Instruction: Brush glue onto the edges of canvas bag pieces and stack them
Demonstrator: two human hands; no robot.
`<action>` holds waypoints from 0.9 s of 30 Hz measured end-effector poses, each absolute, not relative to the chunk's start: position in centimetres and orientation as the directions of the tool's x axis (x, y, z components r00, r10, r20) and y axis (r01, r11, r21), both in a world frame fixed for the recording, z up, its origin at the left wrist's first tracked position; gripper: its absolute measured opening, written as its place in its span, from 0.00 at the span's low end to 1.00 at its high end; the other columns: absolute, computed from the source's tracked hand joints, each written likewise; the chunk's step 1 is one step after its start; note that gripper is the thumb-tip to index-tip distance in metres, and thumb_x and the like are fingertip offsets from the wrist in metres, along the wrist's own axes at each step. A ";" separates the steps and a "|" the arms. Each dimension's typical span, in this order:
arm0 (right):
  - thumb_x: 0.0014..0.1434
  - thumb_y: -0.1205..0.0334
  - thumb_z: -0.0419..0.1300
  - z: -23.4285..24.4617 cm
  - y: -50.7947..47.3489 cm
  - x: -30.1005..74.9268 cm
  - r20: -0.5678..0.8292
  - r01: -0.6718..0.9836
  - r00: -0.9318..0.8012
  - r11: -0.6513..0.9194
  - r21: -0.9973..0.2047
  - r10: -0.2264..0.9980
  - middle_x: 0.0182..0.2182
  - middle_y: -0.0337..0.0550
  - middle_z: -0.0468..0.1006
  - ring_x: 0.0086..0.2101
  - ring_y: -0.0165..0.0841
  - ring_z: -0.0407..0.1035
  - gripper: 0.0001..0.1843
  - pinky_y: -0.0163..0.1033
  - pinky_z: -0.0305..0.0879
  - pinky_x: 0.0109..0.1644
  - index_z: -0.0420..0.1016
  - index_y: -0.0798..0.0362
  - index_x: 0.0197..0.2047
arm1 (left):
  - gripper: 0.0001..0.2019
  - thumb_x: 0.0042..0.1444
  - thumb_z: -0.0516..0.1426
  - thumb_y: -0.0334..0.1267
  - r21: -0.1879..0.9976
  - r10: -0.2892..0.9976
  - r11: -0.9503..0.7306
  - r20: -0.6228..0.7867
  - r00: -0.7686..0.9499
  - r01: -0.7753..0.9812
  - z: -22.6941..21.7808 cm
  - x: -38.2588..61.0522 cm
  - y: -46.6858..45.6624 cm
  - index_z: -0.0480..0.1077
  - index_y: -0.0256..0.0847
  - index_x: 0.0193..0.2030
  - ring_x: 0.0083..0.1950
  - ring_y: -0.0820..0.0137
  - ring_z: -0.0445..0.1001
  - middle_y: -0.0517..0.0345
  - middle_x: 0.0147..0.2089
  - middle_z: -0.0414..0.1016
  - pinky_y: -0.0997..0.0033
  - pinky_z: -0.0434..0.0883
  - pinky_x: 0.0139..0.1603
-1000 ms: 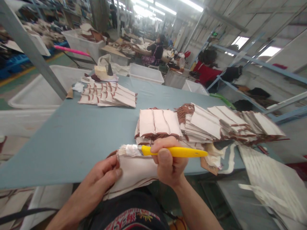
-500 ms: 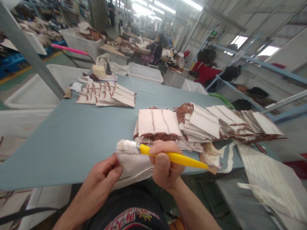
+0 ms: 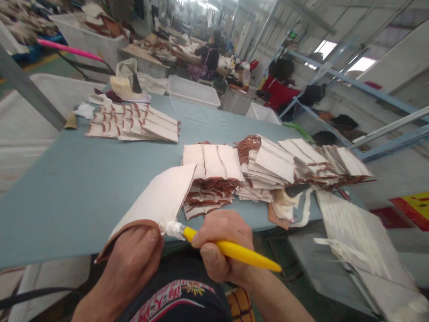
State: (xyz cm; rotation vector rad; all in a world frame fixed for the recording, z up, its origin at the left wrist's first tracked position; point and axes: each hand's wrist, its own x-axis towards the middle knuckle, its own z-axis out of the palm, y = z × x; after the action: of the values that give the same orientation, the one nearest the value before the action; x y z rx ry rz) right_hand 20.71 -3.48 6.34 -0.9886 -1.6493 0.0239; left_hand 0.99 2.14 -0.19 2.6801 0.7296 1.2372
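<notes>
My left hand [image 3: 134,259] grips the near, brown-edged end of a cream leather piece [image 3: 157,201], which tilts up and away over the blue-grey table [image 3: 67,197]. My right hand [image 3: 219,246] is closed round a yellow-handled brush [image 3: 231,251]. The brush's white bristle tip touches the near edge of the piece, right beside my left fingers. Just beyond lies a stack of similar cream pieces [image 3: 211,174] with brown edges.
More stacks [image 3: 301,163] fan out to the right. Another spread of pieces [image 3: 132,125] lies at the table's far left. White bins [image 3: 192,91] stand behind the table. White sheets [image 3: 351,241] hang off the right. A person [image 3: 208,58] sits at a far bench.
The leather piece has been lifted and turned so that its far end points up and away. The brush has swung down to its near edge. The camera has tipped downward.
</notes>
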 end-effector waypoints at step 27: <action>0.77 0.57 0.54 4.6 -3.8 20.7 0.777 0.494 0.081 0.651 -0.576 0.625 0.21 0.35 0.78 0.20 0.29 0.72 0.17 0.34 0.70 0.28 0.75 0.47 0.35 | 0.16 0.67 0.50 0.21 0.362 0.513 -0.858 0.625 0.588 0.365 -2.5 0.2 1.2 0.69 0.43 0.33 0.36 0.63 0.76 0.56 0.30 0.75 0.65 0.70 0.38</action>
State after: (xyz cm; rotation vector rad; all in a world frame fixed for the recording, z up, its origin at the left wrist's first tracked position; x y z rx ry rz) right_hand 20.71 -3.76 4.59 -0.9570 -1.5619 0.1241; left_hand 0.23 1.21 -2.52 2.6214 0.7336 1.1253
